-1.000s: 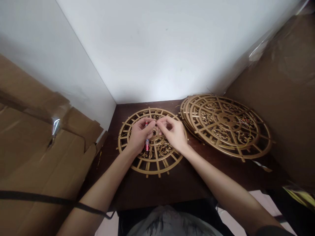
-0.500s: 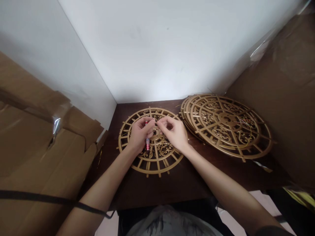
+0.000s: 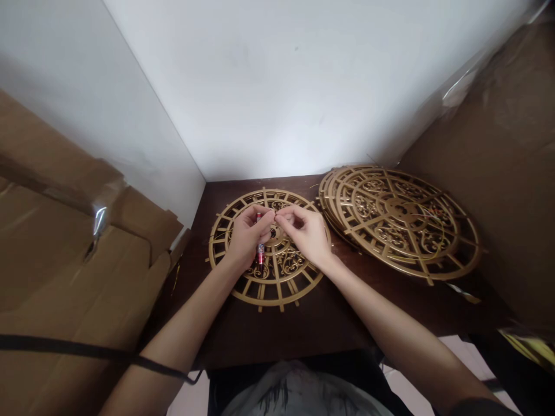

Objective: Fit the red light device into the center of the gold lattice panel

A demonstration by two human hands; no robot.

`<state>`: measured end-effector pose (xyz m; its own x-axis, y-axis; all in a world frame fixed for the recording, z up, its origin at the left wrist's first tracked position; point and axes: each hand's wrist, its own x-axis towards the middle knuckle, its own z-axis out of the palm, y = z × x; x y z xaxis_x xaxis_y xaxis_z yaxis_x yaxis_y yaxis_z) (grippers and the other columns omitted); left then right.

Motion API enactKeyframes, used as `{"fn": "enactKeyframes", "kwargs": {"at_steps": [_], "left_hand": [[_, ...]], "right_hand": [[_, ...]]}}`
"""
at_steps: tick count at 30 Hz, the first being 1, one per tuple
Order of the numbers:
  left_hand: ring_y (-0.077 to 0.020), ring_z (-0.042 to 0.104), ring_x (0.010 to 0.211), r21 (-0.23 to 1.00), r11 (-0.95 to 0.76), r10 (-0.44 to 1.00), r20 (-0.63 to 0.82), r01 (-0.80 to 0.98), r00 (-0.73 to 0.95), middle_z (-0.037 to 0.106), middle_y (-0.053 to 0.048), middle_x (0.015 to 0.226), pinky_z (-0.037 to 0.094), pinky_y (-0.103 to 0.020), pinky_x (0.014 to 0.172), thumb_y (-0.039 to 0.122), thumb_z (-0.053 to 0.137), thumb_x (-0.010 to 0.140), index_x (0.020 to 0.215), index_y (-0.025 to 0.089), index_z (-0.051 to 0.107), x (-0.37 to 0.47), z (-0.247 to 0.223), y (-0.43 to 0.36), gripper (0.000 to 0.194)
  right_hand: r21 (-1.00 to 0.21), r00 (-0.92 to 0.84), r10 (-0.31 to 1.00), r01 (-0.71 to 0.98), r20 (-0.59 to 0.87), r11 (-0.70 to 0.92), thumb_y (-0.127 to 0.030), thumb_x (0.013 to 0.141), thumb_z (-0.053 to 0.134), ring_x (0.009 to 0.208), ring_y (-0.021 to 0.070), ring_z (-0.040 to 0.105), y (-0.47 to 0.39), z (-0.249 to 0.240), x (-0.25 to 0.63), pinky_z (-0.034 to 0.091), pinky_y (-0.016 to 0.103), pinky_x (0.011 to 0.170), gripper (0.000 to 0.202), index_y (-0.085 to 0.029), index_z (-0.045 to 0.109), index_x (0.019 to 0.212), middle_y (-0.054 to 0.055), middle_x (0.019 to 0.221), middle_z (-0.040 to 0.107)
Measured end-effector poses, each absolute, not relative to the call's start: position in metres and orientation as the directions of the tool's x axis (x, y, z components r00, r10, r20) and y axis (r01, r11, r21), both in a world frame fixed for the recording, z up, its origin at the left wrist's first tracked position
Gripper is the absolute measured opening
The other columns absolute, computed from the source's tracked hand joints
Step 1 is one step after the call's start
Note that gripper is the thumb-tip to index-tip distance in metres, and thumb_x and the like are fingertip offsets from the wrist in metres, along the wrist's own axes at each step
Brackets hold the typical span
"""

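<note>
Lying under left fingers [image 3: 265, 222] and right fingers [image 3: 286, 225] — pinched narrow, contents unclear — the gold disc [image 3: 277, 241].

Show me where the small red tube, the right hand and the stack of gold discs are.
Small red tube [image 3: 261, 252]: head view, lower part of its body.
Right hand [image 3: 309, 235]: head view, middle of the hand.
Stack of gold discs [image 3: 404, 212]: head view, near the uppermost disc's center.

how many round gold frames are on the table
At least 3: one gold frame below the left hand and right hand, two or more in the stack to the right. Others may be hidden.
</note>
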<state>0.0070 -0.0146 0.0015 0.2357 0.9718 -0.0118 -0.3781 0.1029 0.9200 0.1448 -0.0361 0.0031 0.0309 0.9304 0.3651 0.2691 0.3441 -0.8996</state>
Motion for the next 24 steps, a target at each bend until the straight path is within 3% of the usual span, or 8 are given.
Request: {"fn": "enactKeyframes", "kwargs": {"at_steps": [8, 18, 24], "left_hand": [[-0.0006, 0.028, 0.043, 0.925, 0.104, 0.972, -0.017, -0.366, 0.233, 0.042, 0.006, 0.056, 0.019, -0.012, 0.037, 0.022, 0.072, 0.071, 0.075, 0.014, 0.055, 0.007, 0.0028, -0.0151, 0.019], [-0.0006, 0.03, 0.044, 0.912, 0.118, 0.971, -0.023, -0.393, 0.238, 0.048, 0.004, 0.06, 0.019, -0.012, 0.037, 0.025, 0.072, 0.071, 0.084, 0.014, 0.061, 0.0081, 0.0027, -0.0146, 0.021], [-0.0005, 0.03, 0.044, 0.918, 0.099, 0.973, -0.008, -0.383, 0.231, 0.043, 0.005, 0.057, 0.021, -0.012, 0.037, 0.025, 0.072, 0.072, 0.075, 0.013, 0.058, 0.0075, 0.0007, -0.0145, 0.019]], "right_hand": [[-0.965, 0.08, 0.963, 0.08, 0.256, 0.25, -0.03, 0.079, 0.062, 0.05, 0.0092, 0.055, -0.0318, 0.0, 0.1443, 0.044, 0.022, 0.052, 0.015, -0.015, 0.063, 0.08, -0.001, 0.066, 0.063], [-0.951, 0.049, 0.956, 0.129, 0.288, 0.28, -0.029, 0.08, 0.061, 0.051, 0.0096, 0.053, -0.0331, -0.0002, 0.1439, 0.042, 0.022, 0.052, 0.014, -0.015, 0.063, 0.077, -0.002, 0.059, 0.059], [-0.94, 0.047, 0.951, 0.174, 0.305, 0.293, -0.029, 0.08, 0.059, 0.051, 0.0092, 0.048, -0.0343, -0.0011, 0.1436, 0.038, 0.022, 0.051, 0.014, -0.015, 0.063, 0.076, -0.003, 0.056, 0.053]]}}
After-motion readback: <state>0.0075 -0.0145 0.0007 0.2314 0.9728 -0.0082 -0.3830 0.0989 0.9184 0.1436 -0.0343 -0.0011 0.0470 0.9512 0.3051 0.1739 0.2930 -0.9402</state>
